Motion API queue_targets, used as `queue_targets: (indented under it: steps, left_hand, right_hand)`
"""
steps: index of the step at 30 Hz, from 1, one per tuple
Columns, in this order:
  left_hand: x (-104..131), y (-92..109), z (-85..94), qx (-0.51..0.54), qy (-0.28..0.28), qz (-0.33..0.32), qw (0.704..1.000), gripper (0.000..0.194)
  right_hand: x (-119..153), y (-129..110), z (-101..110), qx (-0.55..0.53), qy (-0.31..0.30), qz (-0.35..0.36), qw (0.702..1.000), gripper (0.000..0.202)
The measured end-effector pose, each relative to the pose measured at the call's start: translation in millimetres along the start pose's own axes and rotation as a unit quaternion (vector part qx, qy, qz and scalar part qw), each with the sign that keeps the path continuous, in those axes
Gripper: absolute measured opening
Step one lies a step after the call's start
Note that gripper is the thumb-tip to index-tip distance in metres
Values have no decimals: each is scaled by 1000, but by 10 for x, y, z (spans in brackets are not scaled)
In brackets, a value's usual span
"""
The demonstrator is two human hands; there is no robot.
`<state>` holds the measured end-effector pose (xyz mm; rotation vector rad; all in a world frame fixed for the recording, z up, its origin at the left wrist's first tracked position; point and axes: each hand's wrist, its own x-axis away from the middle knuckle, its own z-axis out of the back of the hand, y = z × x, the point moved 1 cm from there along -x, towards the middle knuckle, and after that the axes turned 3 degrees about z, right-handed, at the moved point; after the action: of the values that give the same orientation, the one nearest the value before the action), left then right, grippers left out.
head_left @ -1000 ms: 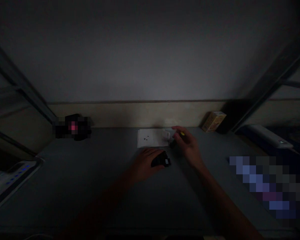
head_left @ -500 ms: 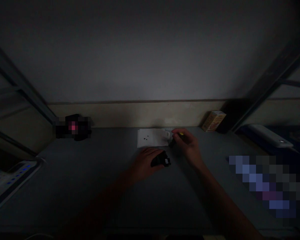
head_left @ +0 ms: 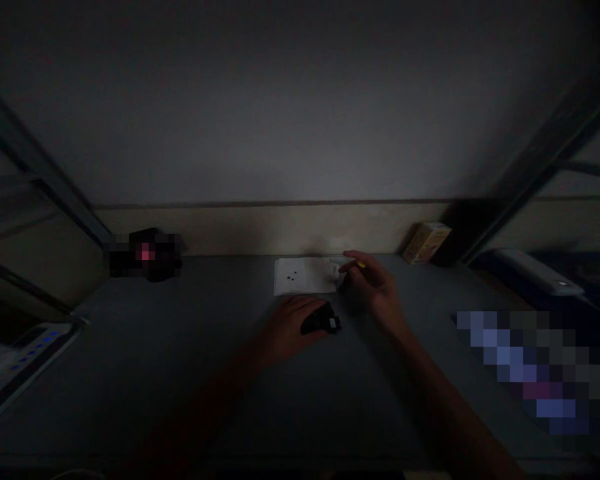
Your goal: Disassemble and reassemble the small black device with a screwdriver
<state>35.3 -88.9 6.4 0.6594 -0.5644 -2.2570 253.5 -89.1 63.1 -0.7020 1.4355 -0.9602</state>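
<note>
In dim light my left hand (head_left: pixel 291 328) is wrapped round a small black device (head_left: pixel 324 320) with a white label, low over the grey table. My right hand (head_left: pixel 373 283) holds a thin tool with a yellow part (head_left: pixel 361 264) between its fingers, at the right end of a white paper (head_left: pixel 307 275). Several tiny dark pieces (head_left: pixel 292 275) lie on the left part of that paper. A small whitish item (head_left: pixel 334 271) is beside my right fingertips; its shape is unclear.
The grey table (head_left: pixel 180 353) meets a wall. A small carton (head_left: pixel 427 243) stands at the back right, a dark object (head_left: pixel 155 257) at the back left. A white power strip or device (head_left: pixel 30 363) is at left, a white case (head_left: pixel 537 272) at right.
My right index finger has lifted and stretched out a little, and the yellow part has shifted slightly up and left. My left hand keeps its hold on the black device.
</note>
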Motion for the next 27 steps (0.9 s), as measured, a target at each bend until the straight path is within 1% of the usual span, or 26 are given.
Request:
queue_targets:
  steps: [2, 4, 7, 9, 10, 12, 14, 15, 17, 18, 20, 22, 24, 27]
  left_hand:
    - [-4, 20, 15, -4, 1, -3, 1000, 57]
    - [-7, 48, 36, -7, 0, -4, 1000, 54]
    - [-5, 72, 58, -10, -4, -2, 1000, 52]
    - [-1, 70, 61, -12, -6, 2, 1000, 54]
    - [2, 67, 61, -13, -6, 5, 1000, 55]
    - [8, 66, 62, -16, -5, 6, 1000, 55]
    - [13, 76, 66, -22, -7, 4, 1000, 55]
    - [15, 83, 68, -25, -7, 4, 1000, 56]
    - [18, 96, 72, -31, -7, 6, 999, 56]
    - [18, 99, 72, -34, -7, 8, 999, 56]
    - [19, 96, 69, -40, -8, 9, 999, 56]
    - [18, 85, 64, -41, -7, 8, 999, 56]
    - [16, 75, 64, -34, -7, 6, 999, 57]
    - [12, 73, 70, -19, -9, 4, 1000, 56]
  right_hand:
    - [-2, 1, -17, -45, -25, 7, 999, 31]
    - [7, 3, -44, -49, -39, 10, 998, 29]
    - [25, 9, -65, 10, -15, 11, 1000, 21]
    - [26, 12, -47, 52, 10, 12, 999, 21]
    - [22, 16, -32, 61, 11, 9, 998, 23]
    - [9, 24, 0, 40, -13, -3, 999, 31]
    - [1, 30, 15, -19, -47, -11, 999, 41]
    - [1, 31, 12, -45, -60, -11, 997, 42]
    - [6, 31, -14, -56, -71, -4, 996, 35]
    - [9, 30, -32, -40, -66, -1, 997, 30]
    - [12, 33, -62, 4, -33, 1, 999, 22]
    - [6, 44, -71, 28, -8, -5, 1000, 21]
    - [-4, 60, -59, 6, -13, -12, 1000, 25]
    - [-8, 80, -34, -75, -46, -21, 996, 29]
